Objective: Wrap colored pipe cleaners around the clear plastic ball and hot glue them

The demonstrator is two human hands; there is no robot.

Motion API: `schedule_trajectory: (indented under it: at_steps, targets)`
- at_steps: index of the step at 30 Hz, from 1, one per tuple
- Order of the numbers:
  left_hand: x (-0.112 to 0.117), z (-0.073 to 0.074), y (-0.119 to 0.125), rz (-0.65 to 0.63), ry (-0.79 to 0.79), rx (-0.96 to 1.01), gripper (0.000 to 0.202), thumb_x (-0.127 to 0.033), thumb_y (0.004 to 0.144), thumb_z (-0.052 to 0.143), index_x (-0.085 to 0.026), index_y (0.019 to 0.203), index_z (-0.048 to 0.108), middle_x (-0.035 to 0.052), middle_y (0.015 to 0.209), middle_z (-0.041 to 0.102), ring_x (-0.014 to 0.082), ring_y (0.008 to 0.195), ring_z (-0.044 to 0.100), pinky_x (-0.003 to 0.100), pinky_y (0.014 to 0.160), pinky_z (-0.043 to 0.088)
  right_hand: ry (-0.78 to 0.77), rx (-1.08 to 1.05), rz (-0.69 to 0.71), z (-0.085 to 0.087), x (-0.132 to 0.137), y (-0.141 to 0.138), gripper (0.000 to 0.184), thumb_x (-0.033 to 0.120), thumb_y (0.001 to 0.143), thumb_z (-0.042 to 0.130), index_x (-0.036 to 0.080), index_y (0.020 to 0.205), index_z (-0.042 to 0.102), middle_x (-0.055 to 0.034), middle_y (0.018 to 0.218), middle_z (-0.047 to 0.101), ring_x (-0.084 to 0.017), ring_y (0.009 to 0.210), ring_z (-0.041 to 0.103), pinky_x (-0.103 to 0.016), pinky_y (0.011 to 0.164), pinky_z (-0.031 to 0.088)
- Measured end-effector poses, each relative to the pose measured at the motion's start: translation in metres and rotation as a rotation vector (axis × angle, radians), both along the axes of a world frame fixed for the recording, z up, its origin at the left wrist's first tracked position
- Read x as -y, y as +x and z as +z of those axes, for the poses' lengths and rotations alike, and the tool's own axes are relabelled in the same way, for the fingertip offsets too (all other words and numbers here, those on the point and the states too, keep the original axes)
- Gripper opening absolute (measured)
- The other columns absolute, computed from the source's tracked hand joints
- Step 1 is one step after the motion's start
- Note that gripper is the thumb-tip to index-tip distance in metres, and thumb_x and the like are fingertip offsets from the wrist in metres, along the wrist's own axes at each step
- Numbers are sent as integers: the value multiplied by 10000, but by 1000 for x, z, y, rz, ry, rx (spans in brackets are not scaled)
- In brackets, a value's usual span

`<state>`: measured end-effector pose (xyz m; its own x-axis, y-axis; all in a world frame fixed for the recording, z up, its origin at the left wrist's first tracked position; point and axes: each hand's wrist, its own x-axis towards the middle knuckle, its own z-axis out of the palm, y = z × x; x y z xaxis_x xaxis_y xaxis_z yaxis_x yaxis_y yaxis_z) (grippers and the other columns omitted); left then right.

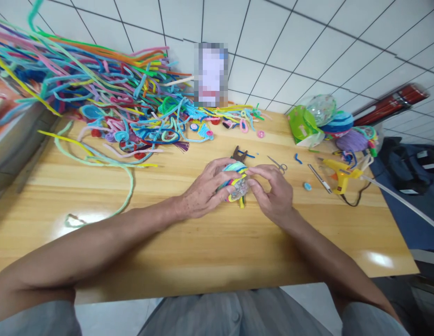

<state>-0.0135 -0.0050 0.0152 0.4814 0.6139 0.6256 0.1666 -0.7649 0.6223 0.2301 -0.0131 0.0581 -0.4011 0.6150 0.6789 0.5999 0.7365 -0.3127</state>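
Note:
A clear ball (241, 188), partly wrapped in bands of light blue, dark blue, yellow and pink pipe cleaner, is held over the wooden table. My left hand (210, 186) is closed around its left side, fingers across the top and thumb in front. At the right edge of the ball, my right hand (274, 191) pinches with thumb and forefinger where a yellow pipe cleaner (243, 176) runs; the tip between the fingers is hard to make out. A short yellow end (242, 202) hangs below the ball. Just behind it lie dark pliers (239, 155).
A heap of colourful pipe cleaners (108, 88) covers the back left. A blurred-out phone (211, 74) leans on the tiled wall. Toward the right lie small scissors (281, 166), a cutter knife (320, 178), a yellow glue gun (342, 175) and a green packet (304, 126) beside wrapped balls.

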Motion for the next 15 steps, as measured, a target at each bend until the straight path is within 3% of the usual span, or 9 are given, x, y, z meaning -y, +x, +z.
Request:
schedule_trajectory:
  at_steps: [15]
  targets:
    - [-1, -1, 0, 10, 11, -18, 365, -235, 1137, 534, -254, 1502, 555, 186, 1576, 536, 285, 1505, 541, 554, 1263, 529, 153, 271, 111, 21, -25, 5, 148, 168, 1042, 686, 254, 1162, 687, -59, 1071, 827, -223, 969, 757, -410, 865, 581]
